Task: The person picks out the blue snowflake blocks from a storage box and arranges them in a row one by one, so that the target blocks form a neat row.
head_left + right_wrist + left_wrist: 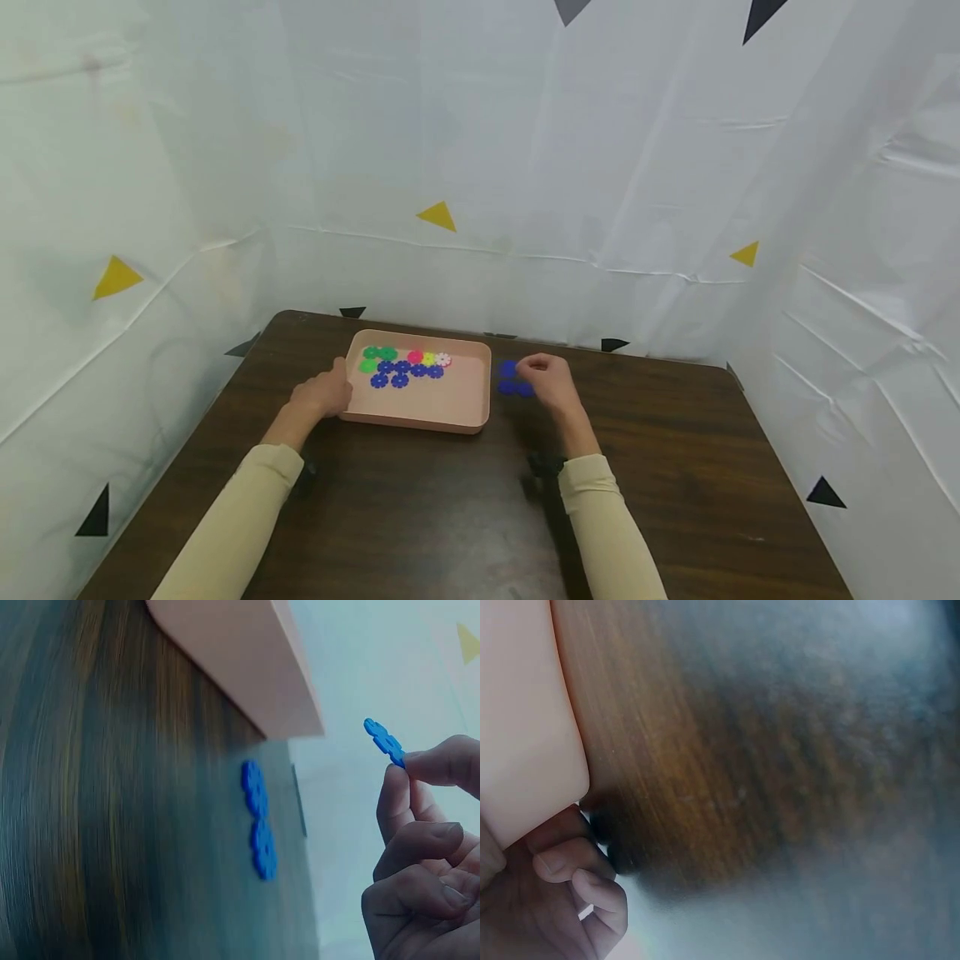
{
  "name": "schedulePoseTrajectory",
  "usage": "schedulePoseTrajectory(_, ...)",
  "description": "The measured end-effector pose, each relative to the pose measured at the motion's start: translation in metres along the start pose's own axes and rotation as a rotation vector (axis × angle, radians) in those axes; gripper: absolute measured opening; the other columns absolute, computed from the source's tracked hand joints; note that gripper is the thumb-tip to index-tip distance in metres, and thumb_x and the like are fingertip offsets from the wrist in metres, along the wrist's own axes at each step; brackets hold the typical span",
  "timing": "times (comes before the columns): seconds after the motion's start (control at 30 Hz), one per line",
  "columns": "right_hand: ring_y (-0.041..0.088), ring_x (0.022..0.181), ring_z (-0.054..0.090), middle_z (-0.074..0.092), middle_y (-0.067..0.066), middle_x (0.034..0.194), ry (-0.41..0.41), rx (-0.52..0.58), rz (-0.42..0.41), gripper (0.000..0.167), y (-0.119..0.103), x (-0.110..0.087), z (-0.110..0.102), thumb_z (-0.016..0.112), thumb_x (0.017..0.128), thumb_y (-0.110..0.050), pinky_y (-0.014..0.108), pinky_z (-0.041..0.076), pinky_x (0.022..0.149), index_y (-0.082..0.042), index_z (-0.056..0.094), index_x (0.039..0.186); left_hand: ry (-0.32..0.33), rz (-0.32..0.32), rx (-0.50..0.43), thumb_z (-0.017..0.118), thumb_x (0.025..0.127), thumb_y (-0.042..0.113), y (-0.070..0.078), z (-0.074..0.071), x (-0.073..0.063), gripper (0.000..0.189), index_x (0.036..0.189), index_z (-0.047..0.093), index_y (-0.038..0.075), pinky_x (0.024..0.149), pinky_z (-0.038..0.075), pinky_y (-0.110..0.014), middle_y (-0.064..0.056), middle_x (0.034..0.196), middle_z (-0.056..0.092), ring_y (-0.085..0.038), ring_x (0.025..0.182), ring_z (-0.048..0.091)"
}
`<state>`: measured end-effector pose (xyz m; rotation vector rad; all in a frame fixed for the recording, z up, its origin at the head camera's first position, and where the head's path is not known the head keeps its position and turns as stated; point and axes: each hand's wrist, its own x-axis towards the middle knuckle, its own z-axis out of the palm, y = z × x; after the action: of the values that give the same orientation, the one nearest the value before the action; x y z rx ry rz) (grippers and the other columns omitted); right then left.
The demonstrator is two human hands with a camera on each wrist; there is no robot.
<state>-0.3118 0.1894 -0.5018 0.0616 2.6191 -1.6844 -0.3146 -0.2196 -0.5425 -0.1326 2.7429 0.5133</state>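
Note:
A shallow pink tray (457, 408) lies toward the back of the table with several flower-shaped plastic discs in it. My left hand (324, 392) grips the tray's left wall; in the left wrist view its fingers (581, 859) curl beneath the rim corner. Just right of the tray, my right hand (551, 383) pinches a blue flower-shaped disc (385, 741) between thumb and fingertips, raised off the table. Two more blue discs (259, 817) lie on the wood below it, edge to edge.
Inside the tray are blue discs (400, 381), green discs (387, 353), a red disc (416, 357), a yellow disc (428, 359) and a white-and-pink disc (444, 360). The dark wooden table (420, 508) meets white sheeting (510, 150) behind and at both sides.

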Motion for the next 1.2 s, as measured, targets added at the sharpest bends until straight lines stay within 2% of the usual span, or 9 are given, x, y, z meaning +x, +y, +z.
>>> schedulePoseTrajectory(0.17, 0.026, 0.107, 0.061, 0.073, 0.016, 0.120, 0.019, -0.001, 0.026, 0.025, 0.009, -0.001, -0.013, 0.068, 0.104, -0.019, 0.042, 0.049, 0.096, 0.002, 0.075, 0.117, 0.011, 0.006, -0.003, 0.041, 0.110, 0.020, 0.001, 0.000, -0.003, 0.051, 0.152, 0.026, -0.005, 0.078, 0.048, -0.048, -0.019, 0.094, 0.061, -0.033, 0.080, 0.061)
schedulePoseTrajectory(0.4, 0.034, 0.121, 0.058, 0.066, 0.022, 0.133, 0.012, -0.002, 0.077, 0.030, 0.024, 0.001, -0.026, 0.065, 0.106, -0.018, 0.053, 0.046, 0.108, 0.005, 0.073, 0.123, 0.013, -0.008, -0.004, 0.040, 0.111, 0.019, 0.002, -0.004, -0.008, 0.053, 0.155, 0.023, -0.006, 0.083, 0.049, -0.052, -0.021, 0.097, 0.062, -0.035, 0.083, 0.062)
schedulePoseTrajectory(0.6, 0.039, 0.124, 0.056, 0.064, 0.027, 0.135, 0.020, -0.040, 0.108, 0.032, 0.039, 0.003, -0.034, 0.064, 0.106, -0.018, 0.058, 0.044, 0.112, 0.009, 0.072, 0.122, 0.005, -0.005, 0.000, 0.040, 0.111, 0.019, 0.004, -0.004, -0.008, 0.054, 0.155, 0.023, -0.006, 0.080, 0.048, -0.049, -0.020, 0.094, 0.062, -0.033, 0.081, 0.061)
schedulePoseTrajectory(0.8, 0.043, 0.135, 0.054, 0.063, 0.028, 0.141, -0.009, -0.074, 0.169, 0.034, 0.049, 0.004, -0.040, 0.064, 0.106, -0.020, 0.060, 0.039, 0.120, 0.008, 0.072, 0.123, 0.002, -0.005, -0.014, 0.042, 0.110, 0.020, 0.006, -0.005, -0.012, 0.054, 0.154, 0.024, -0.005, 0.080, 0.048, -0.048, -0.019, 0.093, 0.061, -0.033, 0.080, 0.060)
schedulePoseTrajectory(0.87, 0.037, 0.126, 0.059, 0.066, 0.024, 0.135, -0.009, -0.091, 0.185, 0.033, 0.051, 0.005, -0.041, 0.065, 0.106, -0.021, 0.055, 0.045, 0.112, 0.007, 0.074, 0.121, -0.002, -0.010, -0.016, 0.042, 0.110, 0.020, 0.005, -0.006, -0.013, 0.053, 0.154, 0.024, -0.005, 0.081, 0.048, -0.049, -0.019, 0.093, 0.061, -0.033, 0.081, 0.060)
schedulePoseTrajectory(0.93, 0.028, 0.105, 0.063, 0.070, 0.019, 0.120, -0.008, -0.095, 0.196, 0.031, 0.052, 0.008, -0.042, 0.066, 0.105, -0.021, 0.045, 0.052, 0.095, 0.005, 0.075, 0.119, -0.008, -0.013, -0.016, 0.041, 0.110, 0.020, 0.005, -0.007, -0.013, 0.053, 0.153, 0.024, -0.005, 0.082, 0.048, -0.049, -0.019, 0.093, 0.061, -0.033, 0.081, 0.060)
schedulePoseTrajectory(1.0, 0.019, 0.083, 0.059, 0.070, 0.013, 0.103, -0.007, -0.095, 0.200, 0.029, 0.052, 0.010, -0.043, 0.067, 0.104, -0.019, 0.035, 0.049, 0.076, 0.005, 0.076, 0.117, -0.014, -0.019, -0.016, 0.041, 0.110, 0.020, 0.005, -0.007, -0.012, 0.052, 0.153, 0.024, -0.005, 0.083, 0.048, -0.049, -0.019, 0.094, 0.060, -0.033, 0.081, 0.060)
schedulePoseTrajectory(1.07, 0.014, 0.068, 0.053, 0.068, 0.009, 0.092, -0.017, -0.084, 0.205, 0.029, 0.052, 0.013, -0.045, 0.067, 0.104, -0.018, 0.030, 0.043, 0.063, 0.006, 0.076, 0.118, -0.022, -0.018, -0.021, 0.042, 0.110, 0.020, 0.004, -0.008, -0.010, 0.053, 0.153, 0.024, -0.005, 0.082, 0.047, -0.049, -0.020, 0.095, 0.061, -0.034, 0.081, 0.060)
schedulePoseTrajectory(1.2, 0.011, 0.063, 0.053, 0.073, 0.009, 0.095, -0.042, -0.080, 0.223, 0.029, 0.053, 0.016, -0.046, 0.066, 0.104, -0.016, 0.027, 0.040, 0.058, 0.006, 0.075, 0.120, -0.032, -0.020, -0.030, 0.042, 0.110, 0.020, 0.004, -0.008, -0.009, 0.053, 0.152, 0.024, -0.005, 0.082, 0.047, -0.049, -0.019, 0.095, 0.060, -0.033, 0.082, 0.060)
